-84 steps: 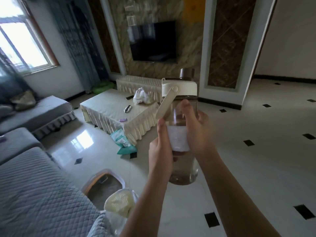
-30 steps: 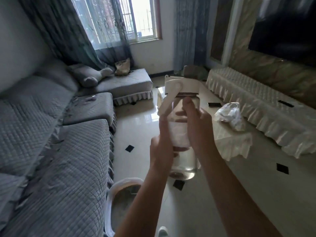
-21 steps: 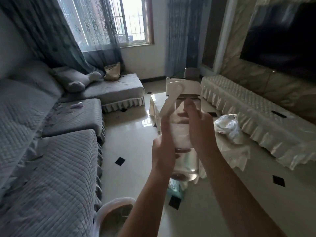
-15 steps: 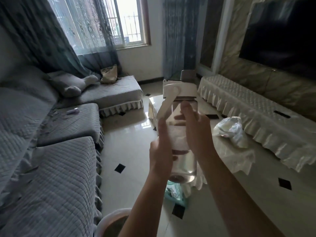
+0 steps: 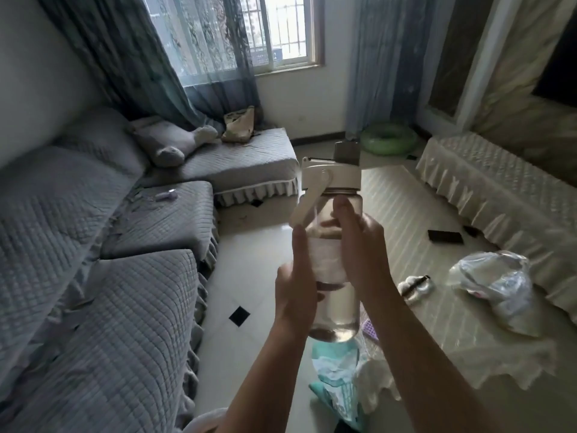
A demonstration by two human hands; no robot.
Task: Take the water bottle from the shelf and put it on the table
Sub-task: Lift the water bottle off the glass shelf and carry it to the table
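Observation:
I hold a clear water bottle (image 5: 335, 320) upright in front of me with both hands. It has a white lid, a white carry strap hanging down its left side and a white label. My left hand (image 5: 295, 289) grips its left side and my right hand (image 5: 363, 245) wraps its right side. The bottle hangs in the air above the near left corner of the low table (image 5: 462, 320), which is covered with a cream cloth. The bottle's bottom is well above the tabletop.
On the table lie a crumpled clear plastic bag (image 5: 496, 285), a black phone (image 5: 445, 236) and a small white item (image 5: 415, 284). A grey quilted sofa (image 5: 103, 276) runs along the left. Teal packets (image 5: 334, 370) lie on the floor by the table corner.
The view has come closer to the table; it now fills the right side. Both hands keep the same grip on the bottle.

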